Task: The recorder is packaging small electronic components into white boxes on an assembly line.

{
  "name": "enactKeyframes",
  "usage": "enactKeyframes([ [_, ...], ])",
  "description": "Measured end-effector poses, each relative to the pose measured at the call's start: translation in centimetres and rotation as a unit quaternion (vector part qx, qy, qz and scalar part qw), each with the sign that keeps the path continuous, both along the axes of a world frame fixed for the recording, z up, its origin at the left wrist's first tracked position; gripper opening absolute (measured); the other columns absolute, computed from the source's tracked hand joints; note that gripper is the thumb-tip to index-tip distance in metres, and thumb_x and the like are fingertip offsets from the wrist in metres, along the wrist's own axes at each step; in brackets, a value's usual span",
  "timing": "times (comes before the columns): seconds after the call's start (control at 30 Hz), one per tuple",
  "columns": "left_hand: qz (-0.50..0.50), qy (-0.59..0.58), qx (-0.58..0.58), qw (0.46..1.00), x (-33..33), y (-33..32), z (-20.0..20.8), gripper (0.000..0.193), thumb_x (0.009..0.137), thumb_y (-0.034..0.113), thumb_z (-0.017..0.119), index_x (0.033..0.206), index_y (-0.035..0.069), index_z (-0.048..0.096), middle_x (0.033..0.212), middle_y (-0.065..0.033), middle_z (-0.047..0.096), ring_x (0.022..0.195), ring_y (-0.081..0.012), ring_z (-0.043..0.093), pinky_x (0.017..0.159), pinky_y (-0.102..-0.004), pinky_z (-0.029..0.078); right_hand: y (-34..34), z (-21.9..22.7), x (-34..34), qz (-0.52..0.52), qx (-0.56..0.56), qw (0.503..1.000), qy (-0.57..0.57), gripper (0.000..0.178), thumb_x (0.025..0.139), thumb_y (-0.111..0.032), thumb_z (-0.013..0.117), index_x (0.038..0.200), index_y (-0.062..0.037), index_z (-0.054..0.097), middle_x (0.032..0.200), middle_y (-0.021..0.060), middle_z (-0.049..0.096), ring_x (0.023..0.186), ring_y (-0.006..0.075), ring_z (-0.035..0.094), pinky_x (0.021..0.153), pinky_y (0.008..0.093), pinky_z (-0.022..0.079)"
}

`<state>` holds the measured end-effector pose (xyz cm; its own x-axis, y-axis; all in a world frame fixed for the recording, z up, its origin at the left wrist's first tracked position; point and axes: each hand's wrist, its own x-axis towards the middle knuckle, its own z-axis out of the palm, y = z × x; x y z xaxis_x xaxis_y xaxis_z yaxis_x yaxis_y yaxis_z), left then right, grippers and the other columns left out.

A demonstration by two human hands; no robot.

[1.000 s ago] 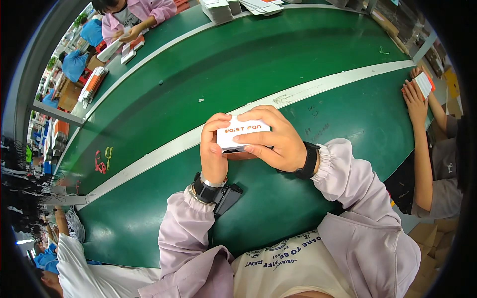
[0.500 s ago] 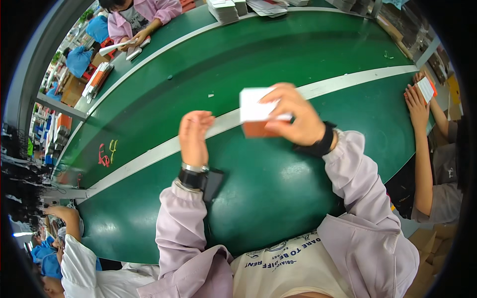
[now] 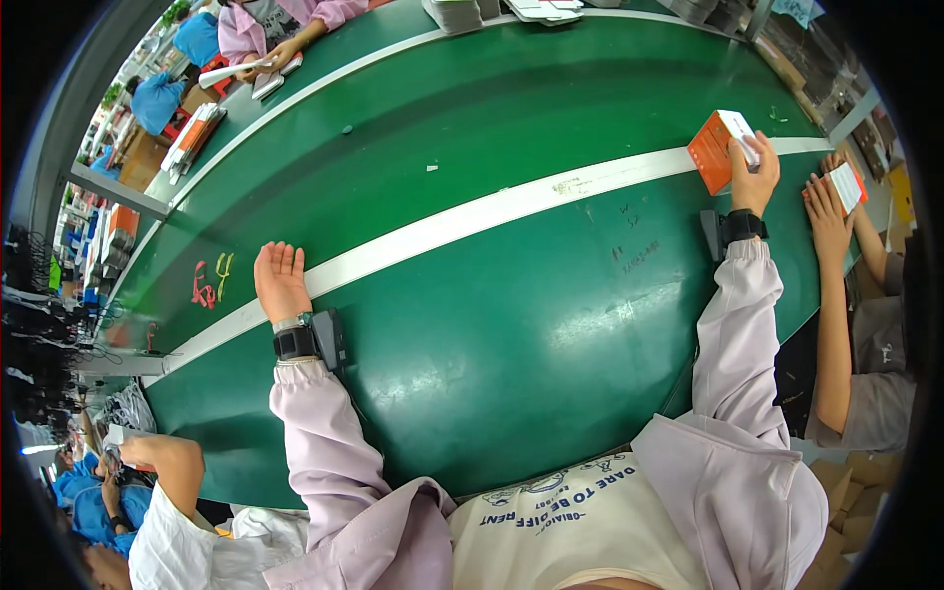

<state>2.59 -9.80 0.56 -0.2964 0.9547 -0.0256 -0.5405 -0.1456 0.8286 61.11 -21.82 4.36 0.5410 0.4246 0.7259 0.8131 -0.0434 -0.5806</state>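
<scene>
At the right side of the green table my right hand (image 3: 755, 177) grips a small orange-and-white box (image 3: 710, 155) by its white side, above the white strip (image 3: 472, 221). The box is tilted, its orange face turned to the left. My left hand (image 3: 283, 281) is over the left part of the table, palm showing, fingers stretched out, with nothing in it. Near it lie the white strip and red and yellow marks (image 3: 211, 282) on the green surface. Each wrist wears a black band with a dark grey device.
To the right, a co-worker's hands (image 3: 831, 202) hold another orange-and-white box (image 3: 847, 187). Across the table a person in pink (image 3: 285, 39) handles flat white pieces. Stacks of flat cartons (image 3: 452, 14) stand along the far edge. A metal post (image 3: 118, 189) rises at left.
My right hand has carried the box from the middle to the far right and turned it so the orange face shows. My left hand has moved left, away from it.
</scene>
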Motion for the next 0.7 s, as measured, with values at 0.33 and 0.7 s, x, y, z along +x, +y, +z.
enactKeyframes([
  [0.33,-0.002,0.025,0.011,1.000,0.2,-0.1,-0.4,0.020,0.081,0.018,0.048,0.091,0.002,0.048,0.086,-0.0078,0.051,0.079,-0.0177,0.049,0.076,-0.0347,0.043,2.7,-0.1,-7.8,0.474,0.009,0.774,0.420,0.016,0.082,-0.013,0.045,0.092,-0.0003,0.048,0.089,0.0091,0.052,0.083,0.0176,0.051,0.074,0.0289,0.041],
  [0.7,-0.011,0.051,0.009,0.999,0.6,-0.3,0.5,0.020,0.081,0.020,0.048,0.090,0.002,0.048,0.083,-0.0071,0.052,0.077,-0.0172,0.051,0.072,-0.0322,0.044,4.5,-4.2,-7.0,0.405,-0.100,0.761,0.498,0.014,0.083,-0.015,0.045,0.090,-0.0035,0.049,0.087,0.0073,0.053,0.079,0.0151,0.052,0.072,0.0262,0.042],
])
